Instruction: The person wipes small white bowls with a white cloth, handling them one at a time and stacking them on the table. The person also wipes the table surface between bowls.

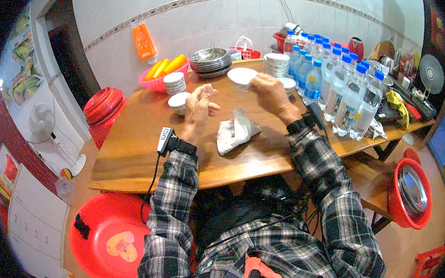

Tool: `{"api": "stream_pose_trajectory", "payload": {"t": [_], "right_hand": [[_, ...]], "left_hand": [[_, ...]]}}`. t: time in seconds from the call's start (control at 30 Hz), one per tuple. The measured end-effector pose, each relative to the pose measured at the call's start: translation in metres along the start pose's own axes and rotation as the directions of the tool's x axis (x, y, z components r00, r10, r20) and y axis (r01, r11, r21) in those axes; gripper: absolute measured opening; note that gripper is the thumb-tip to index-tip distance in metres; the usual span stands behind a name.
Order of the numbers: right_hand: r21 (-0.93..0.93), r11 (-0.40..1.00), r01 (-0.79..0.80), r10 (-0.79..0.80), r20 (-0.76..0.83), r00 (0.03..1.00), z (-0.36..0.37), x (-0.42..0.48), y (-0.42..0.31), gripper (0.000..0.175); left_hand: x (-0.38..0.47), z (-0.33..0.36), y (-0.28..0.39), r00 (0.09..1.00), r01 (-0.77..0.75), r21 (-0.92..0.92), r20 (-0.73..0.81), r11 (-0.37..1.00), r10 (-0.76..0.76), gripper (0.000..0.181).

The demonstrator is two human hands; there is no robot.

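Note:
A white bowl [242,76] is held by its side in my right hand [272,93], raised above the wooden table [137,145]. My left hand [200,107] holds nothing, its fingers apart, and overlaps part of another white bowl [178,100] in view. Just behind that one rises a stack of small patterned bowls [175,83]. On the table between my forearms lies a crumpled whitish cloth [236,132]. Beyond my right hand stand a taller bowl stack [276,64] and a white bowl [287,83] partly hidden by the hand.
Several blue-capped water bottles [345,91] crowd the table's right side. Toward the back are stacked metal trays [211,62] and a pink basket [156,83] with orange items. A red basin [97,233] is at lower left; another red basin [424,206] holds metal plates at right.

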State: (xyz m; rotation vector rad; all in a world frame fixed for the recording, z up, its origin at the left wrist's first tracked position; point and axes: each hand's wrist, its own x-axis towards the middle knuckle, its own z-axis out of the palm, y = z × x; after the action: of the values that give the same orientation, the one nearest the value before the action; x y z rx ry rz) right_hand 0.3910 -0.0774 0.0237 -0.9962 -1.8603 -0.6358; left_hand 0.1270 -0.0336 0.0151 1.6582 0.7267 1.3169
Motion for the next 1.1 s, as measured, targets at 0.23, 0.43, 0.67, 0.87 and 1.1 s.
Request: {"api": "stream_pose_trajectory", "payload": {"t": [0.23, 0.43, 0.67, 0.87, 1.1], "right_hand": [[-0.302, 0.915, -0.266, 0.279, -0.002, 0.960, -0.036, -0.032, 0.087, 0.008], [-0.376, 0.877, -0.299, 0.347, 0.067, 0.935, -0.022, -0.050, 0.110, 0.008], [-0.511, 0.833, -0.211, 0.340, 0.172, 0.925, -0.021, -0.056, 0.117, 0.012], [-0.461, 0.839, -0.291, 0.391, 0.139, 0.910, -0.029, -0.043, 0.075, 0.012], [0.161, 0.984, -0.070, -0.031, 0.551, 0.834, -0.013, -0.010, -0.010, 0.054]], "left_hand": [[0.020, -0.051, -0.030, 0.811, -0.001, 0.858, -0.301, 0.514, 0.503, 0.033], [0.020, -0.076, -0.053, 0.916, 0.222, 0.802, -0.367, 0.554, 0.164, 0.075], [0.024, -0.086, -0.077, 0.944, 0.152, 0.814, -0.288, 0.561, 0.162, 0.062], [0.030, -0.094, -0.091, 0.935, 0.096, 0.813, -0.272, 0.575, 0.229, 0.036], [0.035, -0.100, -0.085, 0.913, 0.142, 0.751, -0.351, 0.645, 0.208, 0.031]]}}
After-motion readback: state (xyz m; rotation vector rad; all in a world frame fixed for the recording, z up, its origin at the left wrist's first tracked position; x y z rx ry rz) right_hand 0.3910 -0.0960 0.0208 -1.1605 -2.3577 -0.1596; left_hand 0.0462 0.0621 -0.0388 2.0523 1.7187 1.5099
